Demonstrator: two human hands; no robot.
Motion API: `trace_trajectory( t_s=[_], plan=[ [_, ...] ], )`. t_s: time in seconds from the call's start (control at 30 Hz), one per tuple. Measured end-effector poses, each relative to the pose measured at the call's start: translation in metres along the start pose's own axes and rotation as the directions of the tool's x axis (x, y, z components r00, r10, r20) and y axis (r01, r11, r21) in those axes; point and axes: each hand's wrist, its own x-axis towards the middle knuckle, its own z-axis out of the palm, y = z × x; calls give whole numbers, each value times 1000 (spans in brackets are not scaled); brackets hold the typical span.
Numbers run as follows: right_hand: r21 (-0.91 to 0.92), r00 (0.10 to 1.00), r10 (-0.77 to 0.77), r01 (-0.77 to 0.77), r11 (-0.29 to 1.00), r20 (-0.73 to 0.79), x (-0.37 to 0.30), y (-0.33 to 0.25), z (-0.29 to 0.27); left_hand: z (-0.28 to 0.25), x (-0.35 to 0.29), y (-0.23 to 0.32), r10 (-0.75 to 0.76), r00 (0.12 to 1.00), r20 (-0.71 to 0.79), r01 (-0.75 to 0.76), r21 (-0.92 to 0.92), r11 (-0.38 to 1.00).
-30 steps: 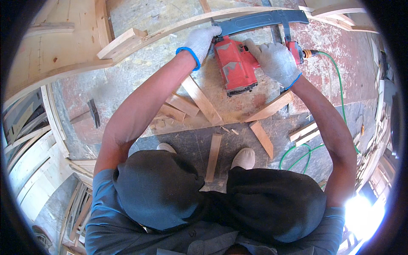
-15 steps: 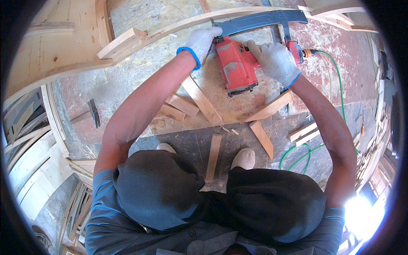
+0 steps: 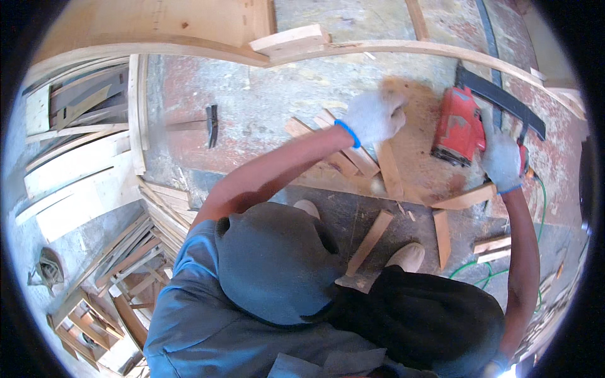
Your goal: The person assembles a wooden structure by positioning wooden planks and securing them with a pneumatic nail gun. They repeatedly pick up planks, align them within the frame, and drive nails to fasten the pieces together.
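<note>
My right hand [image 3: 502, 162], in a white glove with a blue cuff, is wrapped round the handle of a red nail gun [image 3: 458, 126] with a long black magazine. The tool is over the worktop, close to a long curved wooden strip [image 3: 403, 47]. My left hand [image 3: 373, 118], gloved the same way, is off the nail gun, above several short wooden blocks [image 3: 354, 151]. Motion smears its fingers, and whether anything is in them does not show. Another short block [image 3: 465, 197] lies below the nail gun.
A green air hose [image 3: 543, 208] runs down on the right from the nail gun. A dark hammer-like tool [image 3: 212, 126] lies on the left. Loose wood pieces [image 3: 369, 242] lie by my feet. Stacked offcuts [image 3: 129, 252] fill the lower left; a wooden panel [image 3: 208, 22] stands at the far left.
My left hand has come off the front of the nail gun and moved down toward the short blocks. The view has shifted left; my right hand still grips the nail gun.
</note>
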Motion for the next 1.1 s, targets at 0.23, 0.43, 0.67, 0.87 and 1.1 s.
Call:
trace_trajectory(
  t_s=[0.23, 0.43, 0.67, 0.87, 1.1],
  plan=[
    [96, 998, 66, -66, 993, 3, 2, -12, 15, -50, -30, -45, 69, 976, -207, -40, 141, 989],
    [339, 981, 114, -162, 927, 157, 6, -11, 19, -126, 9, -72, 277, 828, -488, 31, 533, 845],
    [120, 986, 7, -28, 992, 169, 19, -50, -25, -147, 39, -92, -184, 956, -228, 267, 418, 868],
    [83, 919, -193, 175, 981, 344, 37, -142, -79, -147, 37, -93, -178, 954, -240, 265, 403, 876],
    [85, 829, -440, 439, 894, 344, 64, -227, -90, -143, 38, -99, -163, 955, -248, 247, 364, 898]
  ],
)
